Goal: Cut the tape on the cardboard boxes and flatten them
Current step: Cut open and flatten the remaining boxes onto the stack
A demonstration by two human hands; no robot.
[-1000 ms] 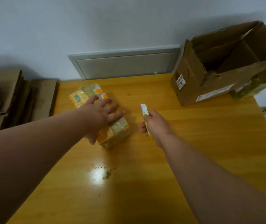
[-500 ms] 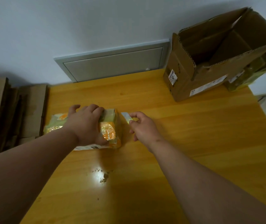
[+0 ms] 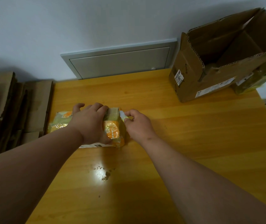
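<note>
On the wooden table point(image 3: 185, 135) lies a small box point(image 3: 113, 126), wrapped in shiny tape with orange and yellow print, near the left edge. The left hand point(image 3: 89, 123) lies over the top of this box, with the fingers curled over its far edge and the thumb on its near side, so it grasps the box. The right hand point(image 3: 138, 125) is just beside the right end of the box and pinches a small yellow and white cutter point(image 3: 123, 116), whose tip touches the upper right corner of the box. A large open cardboard box point(image 3: 218, 62) stands at the far right corner. Flattened cardboard point(image 3: 15, 107) is stacked to the left of the table.
</note>
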